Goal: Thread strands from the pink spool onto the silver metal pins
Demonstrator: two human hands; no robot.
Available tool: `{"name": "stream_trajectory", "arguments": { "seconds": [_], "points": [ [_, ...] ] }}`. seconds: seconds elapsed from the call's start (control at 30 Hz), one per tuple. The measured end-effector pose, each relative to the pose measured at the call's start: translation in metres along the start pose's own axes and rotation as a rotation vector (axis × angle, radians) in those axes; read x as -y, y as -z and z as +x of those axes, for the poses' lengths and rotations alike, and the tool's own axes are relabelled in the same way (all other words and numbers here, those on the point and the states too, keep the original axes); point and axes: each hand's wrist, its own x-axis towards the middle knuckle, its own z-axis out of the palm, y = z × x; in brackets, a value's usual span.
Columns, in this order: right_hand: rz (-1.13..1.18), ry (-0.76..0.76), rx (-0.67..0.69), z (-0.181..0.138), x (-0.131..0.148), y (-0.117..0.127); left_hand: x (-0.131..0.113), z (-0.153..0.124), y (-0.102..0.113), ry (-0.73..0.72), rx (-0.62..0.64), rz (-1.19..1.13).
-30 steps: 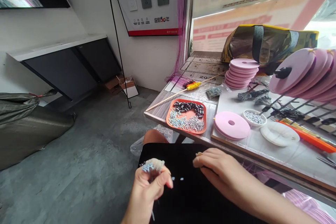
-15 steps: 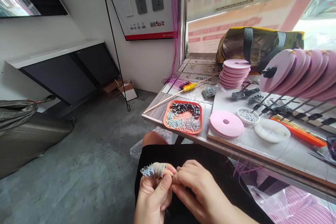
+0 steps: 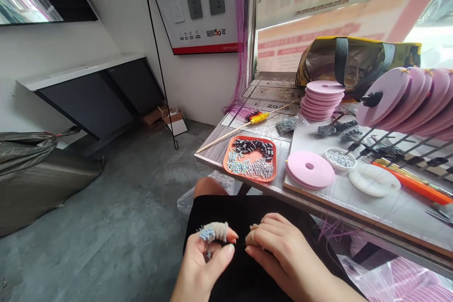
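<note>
Over my lap, my left hand (image 3: 208, 259) is partly curled, with a beige wrap (image 3: 220, 231) round its index finger. A bundle of small pieces with pale blue ends (image 3: 206, 234) sits against the wrap, and greyish ends show below it between the fingers. The tip of my left thumb stands a little apart from the index fingertip. My right hand (image 3: 276, 247) is a short gap to the right, thumb and fingers pinched together. Whatever lies in that pinch is too small to make out.
On the table, an orange tray (image 3: 226, 168) holds black, pale blue and silvery small parts. Pink discs (image 3: 310, 170), a white bowl of beads (image 3: 340, 158), a white disc (image 3: 374, 180) and an orange cutter (image 3: 414, 181) lie rightward. A rod (image 3: 222, 138) overhangs the table's left corner.
My hands, touching at the fingertips before, are now apart, the right one drawn off to the right. My left thumb has come away from the index finger. The view has shifted slightly.
</note>
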Motion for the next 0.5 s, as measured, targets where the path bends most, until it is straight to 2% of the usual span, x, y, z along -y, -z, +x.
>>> {"name": "stream_trajectory", "arguments": {
  "seconds": [0.1,0.17,0.33,0.43,0.5],
  "points": [
    [-0.048,0.027,0.004,-0.001,0.0,-0.004,0.003,-0.003,-0.008,-0.016,0.006,0.014],
    [-0.064,0.033,0.024,-0.001,0.0,-0.004,0.003,-0.002,-0.009,0.021,0.057,-0.02],
    [-0.065,0.071,0.006,0.0,0.0,-0.005,0.008,0.0,-0.005,0.258,0.295,-0.342],
    [-0.068,0.071,-0.019,-0.001,-0.001,-0.005,0.013,-0.002,-0.005,0.275,0.344,-0.531],
    [-0.092,0.092,-0.026,-0.002,-0.004,-0.003,0.015,-0.002,-0.004,0.288,0.379,-0.565]
  ]
}}
